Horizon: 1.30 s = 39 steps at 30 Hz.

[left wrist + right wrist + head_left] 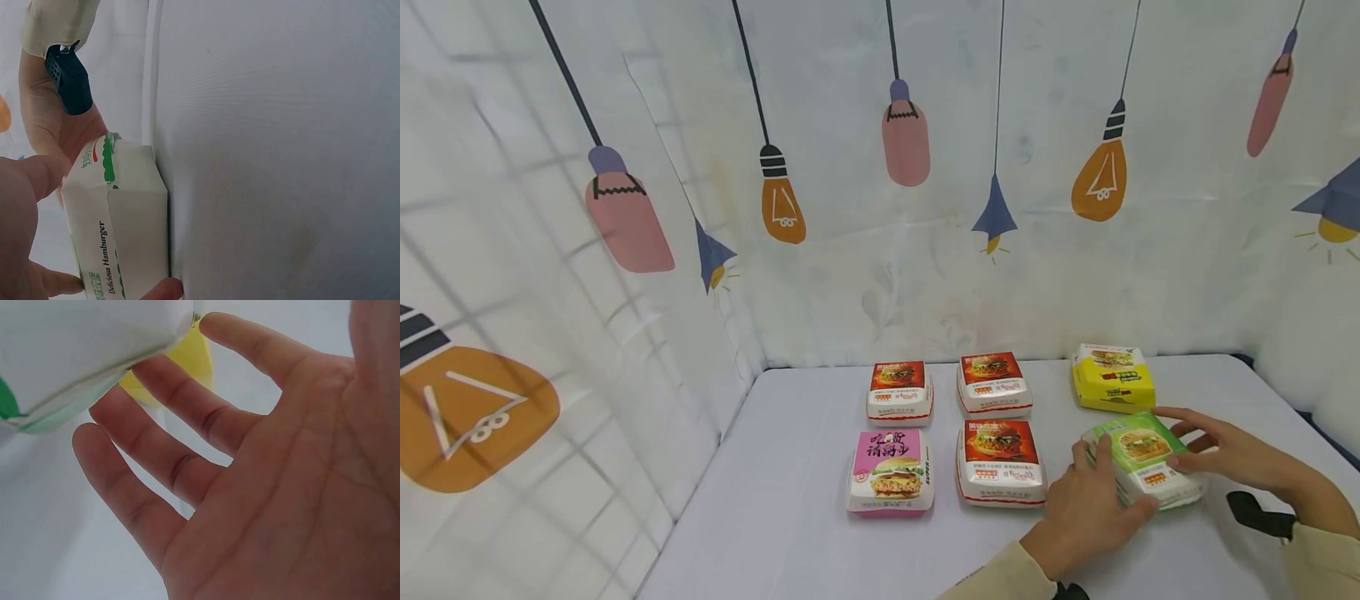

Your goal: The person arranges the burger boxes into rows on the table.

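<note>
A green-and-white burger box sits at the right of the table between my hands. My left hand grips its near left corner, with fingers along the left side and the thumb at the front. In the left wrist view, fingertips touch both sides of the burger box, whose side reads "Delicious Hamburger". My right hand touches the box's right and far side. The right wrist view shows that hand's fingers extended and spread, with some tips against the box's lower edge.
A yellow burger box stands just behind the green one. To the left are red-and-white burger boxes and a pink one, in two rows on the white table. A lamp-patterned curtain hangs behind.
</note>
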Available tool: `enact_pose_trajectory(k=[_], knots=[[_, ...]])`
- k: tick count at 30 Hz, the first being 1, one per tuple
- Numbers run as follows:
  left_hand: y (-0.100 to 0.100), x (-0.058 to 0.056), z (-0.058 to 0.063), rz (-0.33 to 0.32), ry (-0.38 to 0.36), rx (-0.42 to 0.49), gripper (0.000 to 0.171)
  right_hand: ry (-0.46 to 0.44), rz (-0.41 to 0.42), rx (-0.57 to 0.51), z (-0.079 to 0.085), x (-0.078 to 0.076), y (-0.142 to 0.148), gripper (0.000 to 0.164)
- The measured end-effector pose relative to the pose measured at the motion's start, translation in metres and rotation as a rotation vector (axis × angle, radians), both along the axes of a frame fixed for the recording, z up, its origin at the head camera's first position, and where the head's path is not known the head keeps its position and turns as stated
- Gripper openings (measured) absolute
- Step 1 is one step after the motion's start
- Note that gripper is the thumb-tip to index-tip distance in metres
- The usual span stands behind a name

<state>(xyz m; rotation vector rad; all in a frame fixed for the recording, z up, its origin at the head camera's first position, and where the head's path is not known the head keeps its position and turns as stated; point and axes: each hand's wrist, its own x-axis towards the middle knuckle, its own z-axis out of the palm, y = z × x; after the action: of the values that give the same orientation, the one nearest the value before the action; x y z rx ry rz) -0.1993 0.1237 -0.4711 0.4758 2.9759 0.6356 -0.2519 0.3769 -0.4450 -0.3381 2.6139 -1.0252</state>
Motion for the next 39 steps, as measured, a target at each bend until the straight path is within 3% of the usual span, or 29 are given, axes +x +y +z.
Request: enact_pose_trajectory(k=[6, 14, 24, 39], knots=[[-0.0015, 0.0006, -0.0008, -0.022, 0.031, -0.005, 0.082, -0.015, 0.010, 0.000, -0.0020, -0.0010, -0.0002, 0.086], [-0.0029, 0.0014, -0.0010, -0.040, 0.082, -0.030, 0.069, -0.014, 0.014, 0.005, -0.0016, -0.0008, -0.0002, 0.082], [-0.0027, -0.0009, -0.0003, -0.077, 0.047, -0.019, 0.060, -0.022, -0.005, -0.002, -0.0003, -0.0004, -0.0028, 0.075], [-0.0036, -0.0034, -0.0009, -0.092, 0.014, 0.011, 0.059, -0.010, -0.015, -0.003, 0.0023, 0.0010, -0.0065, 0.072]])
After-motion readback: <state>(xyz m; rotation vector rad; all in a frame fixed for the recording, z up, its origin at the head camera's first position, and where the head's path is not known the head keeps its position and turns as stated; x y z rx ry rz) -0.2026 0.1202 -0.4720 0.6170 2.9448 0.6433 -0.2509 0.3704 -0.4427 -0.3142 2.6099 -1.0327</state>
